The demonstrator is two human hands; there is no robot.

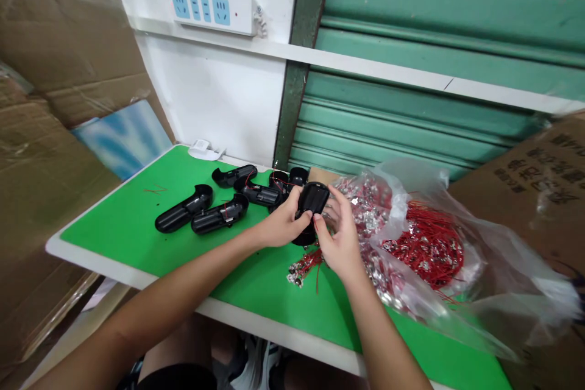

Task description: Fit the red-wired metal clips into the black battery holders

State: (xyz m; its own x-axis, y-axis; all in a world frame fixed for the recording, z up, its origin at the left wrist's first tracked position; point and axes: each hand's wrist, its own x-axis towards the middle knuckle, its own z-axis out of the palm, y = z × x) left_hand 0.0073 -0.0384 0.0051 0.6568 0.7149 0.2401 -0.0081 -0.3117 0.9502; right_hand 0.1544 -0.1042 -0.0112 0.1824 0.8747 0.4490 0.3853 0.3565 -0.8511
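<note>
Both hands grip one black plastic housing [314,197] above the green tabletop. My left hand [287,219] is closed on its left side, the thumb at its lower edge. From the right, my right hand [338,231] pinches the same part, with thumb and fingers at its edge. Whatever lies inside the housing is too small to make out. Just below the hands is a small bunch of red wires with metal contacts [298,270]. Several similar black housings [183,209] lie to the left, some with thin red wires on them.
A clear plastic bag [397,219] spills red wires with metal contacts [429,244] at the right. Cardboard boxes stand left [55,134] and right [539,177]. Behind the green table [137,237] are a white wall with a power strip [212,9] and a green shutter [411,91].
</note>
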